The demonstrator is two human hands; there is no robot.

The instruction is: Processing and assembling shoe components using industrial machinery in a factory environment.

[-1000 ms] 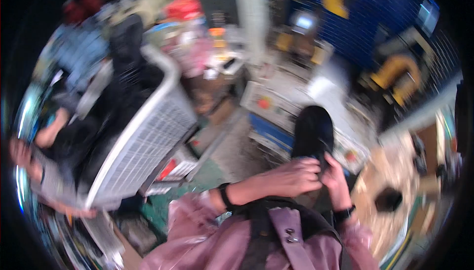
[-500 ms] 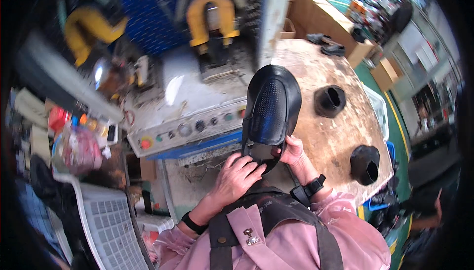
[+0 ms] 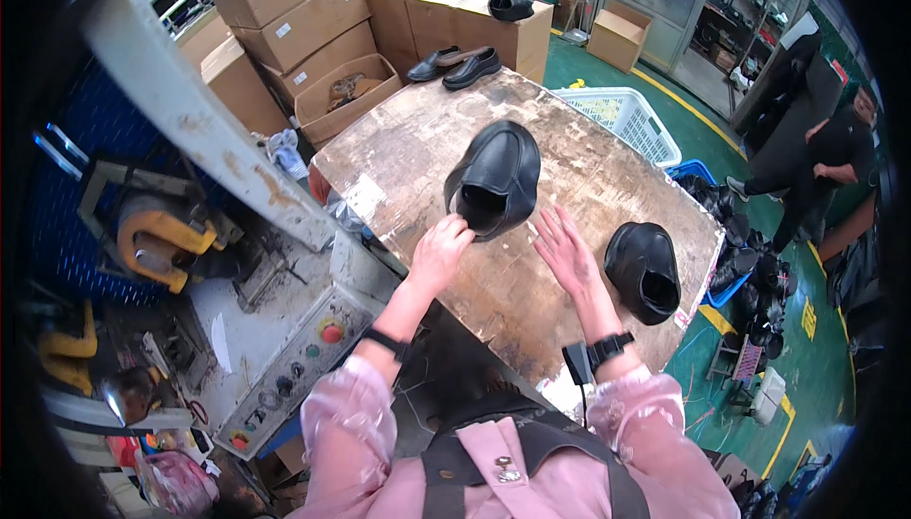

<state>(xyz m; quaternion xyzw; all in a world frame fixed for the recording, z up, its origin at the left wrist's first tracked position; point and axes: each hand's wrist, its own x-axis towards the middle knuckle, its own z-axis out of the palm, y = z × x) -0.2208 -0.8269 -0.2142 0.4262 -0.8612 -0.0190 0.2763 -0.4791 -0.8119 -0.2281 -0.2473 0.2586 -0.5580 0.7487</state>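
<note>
A black slip-on shoe, toe pointing away and dark opening towards me, is over the wooden table in front of me. I cannot tell whether its sole touches the tabletop. My left hand is closed, its fingertips pinching the shoe's rim at the near left side of the opening. To the right of the same shoe, my right hand is open, fingers stretched out and palm turned towards it, holding nothing. A second black shoe stands on the table, just right of my right hand.
The worn wooden table carries a pair of black shoes at its far edge. Cardboard boxes are stacked behind. A machine with a button panel stands left. White basket and a person are at right.
My view has swung right, from the machine to the table. Both hands, which held a black shoe before the machine, are now over the table; my right hand has opened.
</note>
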